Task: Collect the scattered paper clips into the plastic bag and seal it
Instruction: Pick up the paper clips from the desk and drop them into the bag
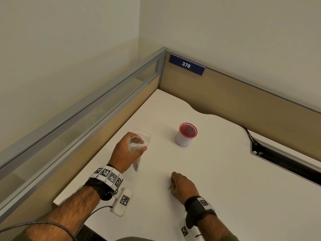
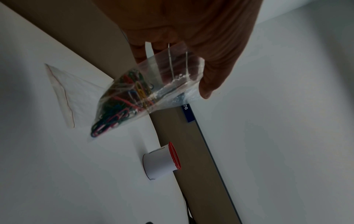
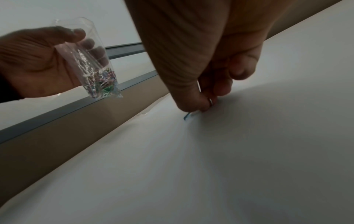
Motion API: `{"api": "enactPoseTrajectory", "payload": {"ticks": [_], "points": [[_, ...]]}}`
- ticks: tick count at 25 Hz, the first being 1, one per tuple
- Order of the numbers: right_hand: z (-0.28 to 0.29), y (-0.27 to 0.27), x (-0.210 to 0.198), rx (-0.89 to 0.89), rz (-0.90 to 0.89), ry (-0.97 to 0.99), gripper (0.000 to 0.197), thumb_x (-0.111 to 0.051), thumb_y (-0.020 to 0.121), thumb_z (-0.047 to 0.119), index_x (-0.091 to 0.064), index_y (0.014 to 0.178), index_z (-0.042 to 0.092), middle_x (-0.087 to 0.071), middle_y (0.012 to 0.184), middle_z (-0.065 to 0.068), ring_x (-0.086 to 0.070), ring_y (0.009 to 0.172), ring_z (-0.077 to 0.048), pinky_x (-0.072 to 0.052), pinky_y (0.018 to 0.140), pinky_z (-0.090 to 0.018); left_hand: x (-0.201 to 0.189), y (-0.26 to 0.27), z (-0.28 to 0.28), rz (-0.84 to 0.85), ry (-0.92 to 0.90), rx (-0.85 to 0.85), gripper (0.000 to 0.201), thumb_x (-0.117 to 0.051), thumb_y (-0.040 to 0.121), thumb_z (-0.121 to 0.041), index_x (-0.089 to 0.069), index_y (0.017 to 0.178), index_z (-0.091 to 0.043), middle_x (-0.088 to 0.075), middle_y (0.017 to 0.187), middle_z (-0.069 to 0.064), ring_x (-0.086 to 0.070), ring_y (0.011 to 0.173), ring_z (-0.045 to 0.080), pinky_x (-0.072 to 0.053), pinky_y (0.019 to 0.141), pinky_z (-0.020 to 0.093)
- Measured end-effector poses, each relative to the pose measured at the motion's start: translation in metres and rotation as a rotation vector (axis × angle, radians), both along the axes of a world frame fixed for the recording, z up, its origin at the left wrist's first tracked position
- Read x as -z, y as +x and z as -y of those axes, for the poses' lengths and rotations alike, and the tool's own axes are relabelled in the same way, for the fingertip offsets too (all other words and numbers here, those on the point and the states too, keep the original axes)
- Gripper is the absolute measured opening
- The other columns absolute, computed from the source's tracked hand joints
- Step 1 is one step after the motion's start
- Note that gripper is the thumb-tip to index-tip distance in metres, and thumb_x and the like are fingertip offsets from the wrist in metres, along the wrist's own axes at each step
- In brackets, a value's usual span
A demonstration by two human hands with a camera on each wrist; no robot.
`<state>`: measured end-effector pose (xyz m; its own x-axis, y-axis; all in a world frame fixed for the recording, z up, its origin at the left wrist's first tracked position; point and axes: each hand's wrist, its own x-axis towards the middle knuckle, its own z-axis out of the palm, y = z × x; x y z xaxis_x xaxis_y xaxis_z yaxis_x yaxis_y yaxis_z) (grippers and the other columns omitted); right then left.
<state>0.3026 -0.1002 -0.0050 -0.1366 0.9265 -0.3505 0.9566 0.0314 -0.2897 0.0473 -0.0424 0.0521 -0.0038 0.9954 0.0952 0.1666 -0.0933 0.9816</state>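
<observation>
My left hand (image 1: 139, 145) holds a clear plastic bag (image 1: 138, 142) up above the white table (image 1: 225, 188), its mouth open at the top. Many coloured paper clips (image 2: 118, 106) lie in its lower corner. From the right wrist view, the bag (image 3: 95, 72) hangs between the left hand's (image 3: 82, 45) thumb and fingers. My right hand (image 1: 172, 183) is down on the table near the front. Its fingertips (image 3: 201, 104) pinch a small bunch of clips, and a blue paper clip (image 3: 186, 116) sticks out against the tabletop. The blue clip (image 1: 169, 187) shows at the hand's left side.
A second, flat empty plastic bag (image 2: 65, 94) lies on the table beyond the left hand. A red mesh cup (image 1: 186, 136) wrapped in white paper stands at mid-table. Partition walls close the left and far sides. A cable slot (image 1: 278, 164) cuts the table at right.
</observation>
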Motion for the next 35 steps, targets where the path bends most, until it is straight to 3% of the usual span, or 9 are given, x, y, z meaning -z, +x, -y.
{"api": "enactPoseTrajectory", "payload": {"ticks": [7, 11, 14, 17, 20, 23, 28, 31, 35], "points": [[-0.003, -0.001, 0.0, 0.015, 0.002, 0.005, 0.013, -0.048, 0.083, 0.012, -0.045, 0.078, 0.023, -0.048, 0.086, 0.004, -0.045, 0.078, -0.016, -0.044, 0.072, -0.03, -0.002, 0.004, -0.007, -0.021, -0.006, 0.003, 0.042, -0.076, 0.069, -0.042, -0.06, 0.101, -0.02, -0.071, 0.102, -0.014, -0.066, 0.103, 0.005, -0.046, 0.086, 0.021], [-0.004, 0.001, -0.001, 0.044, -0.021, -0.015, 0.011, -0.049, 0.081, 0.013, -0.047, 0.077, 0.023, -0.051, 0.086, 0.004, -0.047, 0.078, -0.016, -0.046, 0.073, -0.03, -0.002, 0.007, -0.009, -0.022, 0.0, 0.01, 0.044, -0.075, 0.067, -0.046, -0.06, 0.101, -0.022, -0.072, 0.101, -0.008, -0.066, 0.104, 0.007, -0.049, 0.089, 0.024], [-0.008, 0.003, -0.013, 0.098, -0.114, 0.053, 0.006, -0.053, 0.081, 0.016, -0.055, 0.078, 0.021, -0.054, 0.086, 0.002, -0.051, 0.076, -0.017, -0.045, 0.067, -0.028, -0.002, 0.011, -0.01, -0.026, -0.005, 0.017, 0.038, -0.076, 0.07, -0.039, -0.06, 0.101, -0.022, -0.073, 0.101, -0.005, -0.066, 0.103, 0.009, -0.049, 0.09, 0.026], [-0.022, -0.01, -0.054, 0.099, -0.27, 0.294, 0.005, -0.059, 0.086, 0.023, -0.062, 0.083, 0.021, -0.052, 0.084, 0.004, -0.052, 0.073, -0.013, -0.043, 0.064, -0.025, -0.001, 0.016, -0.01, -0.037, -0.004, 0.035, 0.036, -0.077, 0.071, -0.037, -0.06, 0.099, -0.023, -0.072, 0.1, -0.006, -0.066, 0.102, 0.007, -0.048, 0.087, 0.022], [-0.037, -0.036, -0.116, 0.124, -0.553, 0.501, 0.003, -0.065, 0.086, 0.018, -0.065, 0.083, 0.019, -0.059, 0.081, 0.002, -0.054, 0.071, -0.011, -0.049, 0.065, -0.022, 0.001, 0.021, -0.009, -0.077, -0.007, 0.045, 0.032, -0.082, 0.077, -0.023, -0.06, 0.1, -0.023, -0.072, 0.1, -0.006, -0.066, 0.101, 0.008, -0.049, 0.087, 0.024], [-0.048, -0.057, -0.155, 0.108, -0.726, 0.523, 0.003, -0.067, 0.086, 0.015, -0.067, 0.085, 0.017, -0.063, 0.082, 0.001, -0.056, 0.074, -0.012, -0.051, 0.067, -0.019, 0.0, 0.028, -0.008, -0.083, 0.008, 0.075, 0.032, -0.081, 0.08, -0.02, -0.06, 0.104, -0.023, -0.071, 0.101, -0.008, -0.066, 0.1, 0.007, -0.053, 0.086, 0.029], [-0.045, -0.065, -0.156, 0.049, -0.68, 0.459, 0.006, -0.066, 0.088, 0.021, -0.068, 0.093, 0.02, -0.063, 0.086, 0.001, -0.058, 0.076, -0.013, -0.053, 0.069, -0.022, -0.001, 0.036, -0.005, -0.047, 0.03, 0.122, 0.036, -0.079, 0.076, -0.031, -0.058, 0.104, -0.024, -0.069, 0.097, -0.008, -0.067, 0.093, 0.007, -0.055, 0.077, 0.026], [-0.04, -0.045, -0.144, 0.133, -0.678, 0.527, 0.005, -0.064, 0.088, 0.016, -0.066, 0.09, 0.021, -0.064, 0.086, 0.003, -0.058, 0.078, -0.01, -0.051, 0.07, -0.017, 0.001, 0.033, -0.004, -0.044, 0.033, 0.101, 0.034, -0.081, 0.079, -0.023, -0.059, 0.105, -0.021, -0.071, 0.101, -0.007, -0.067, 0.102, 0.008, -0.055, 0.086, 0.026], [-0.025, -0.019, -0.083, 0.139, -0.32, 0.291, 0.006, -0.061, 0.09, 0.027, -0.064, 0.093, 0.022, -0.059, 0.091, 0.004, -0.056, 0.08, -0.013, -0.049, 0.074, -0.026, 0.002, 0.023, -0.002, -0.024, 0.024, 0.072, 0.033, -0.078, 0.074, -0.028, -0.06, 0.101, -0.023, -0.071, 0.101, -0.005, -0.066, 0.105, 0.01, -0.053, 0.093, 0.028]]}}
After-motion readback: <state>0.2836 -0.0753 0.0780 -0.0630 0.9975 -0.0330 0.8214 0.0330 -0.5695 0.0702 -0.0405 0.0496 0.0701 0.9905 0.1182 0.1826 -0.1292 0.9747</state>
